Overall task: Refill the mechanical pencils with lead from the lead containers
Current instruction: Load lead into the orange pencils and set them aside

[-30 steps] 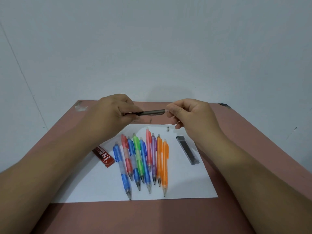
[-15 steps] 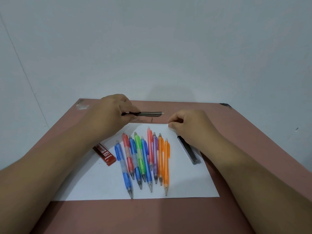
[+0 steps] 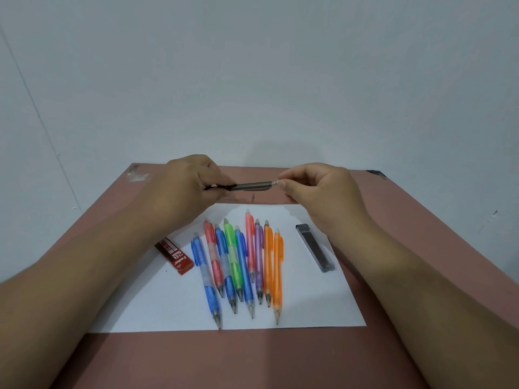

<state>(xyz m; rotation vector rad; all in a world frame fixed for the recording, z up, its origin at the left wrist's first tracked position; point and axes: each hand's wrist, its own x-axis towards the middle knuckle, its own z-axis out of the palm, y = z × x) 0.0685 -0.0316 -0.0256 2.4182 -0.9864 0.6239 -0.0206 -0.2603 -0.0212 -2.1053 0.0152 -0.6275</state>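
My left hand [image 3: 191, 183] grips the grey pencil [image 3: 251, 186] level above the surface [image 3: 393, 209]; my right hand [image 3: 314, 189] pinches its cap end [image 3: 276, 183]. I'd hold the barrel steady and press the cap straight on, without twisting

Single head-worn wide-angle view, looking forward and down over a table [image 3: 393, 248], close above the near edge, both forearms entering from below, wall beyond the table's far edge.
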